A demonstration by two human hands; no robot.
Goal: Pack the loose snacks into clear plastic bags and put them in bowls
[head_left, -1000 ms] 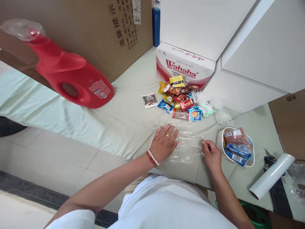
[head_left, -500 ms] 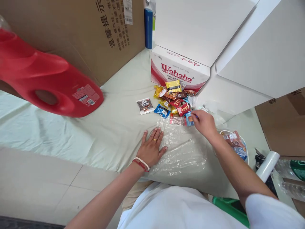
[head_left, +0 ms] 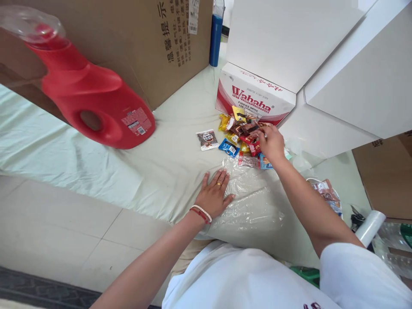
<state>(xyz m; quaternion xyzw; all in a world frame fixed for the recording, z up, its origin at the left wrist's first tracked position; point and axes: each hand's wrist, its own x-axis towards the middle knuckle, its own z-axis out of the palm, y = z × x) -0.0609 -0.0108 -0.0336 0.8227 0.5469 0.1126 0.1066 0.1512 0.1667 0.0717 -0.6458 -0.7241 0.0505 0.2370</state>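
My left hand (head_left: pixel 214 195) lies flat with fingers spread on the left part of a clear plastic bag (head_left: pixel 254 210), which is spread over the pale cloth. My right hand (head_left: pixel 272 143) reaches over a heap of small wrapped snacks, its fingers pinched at a brown snack packet (head_left: pixel 250 128) on top. Around it in the heap are a yellow packet (head_left: pixel 238 113), red packets (head_left: pixel 255 148) and a light blue packet (head_left: pixel 265 162). A blue packet (head_left: pixel 228 147) and a dark-and-white packet (head_left: pixel 207 140) lie at the heap's left. My right fingers partly cover the heap.
Behind the heap stands a white and red Wahaha carton (head_left: pixel 254 96). A large red jug (head_left: pixel 106 107) and a brown carton (head_left: pixel 135 47) are on the left. To the right are a container of packets (head_left: pixel 326 191), a plastic roll (head_left: pixel 371 227) and white panels (head_left: pixel 357 81).
My right hand has moved away from the light blue packet, up and onto the brown packets in the heap. My left hand stays flat on the bag. The view has shifted a little.
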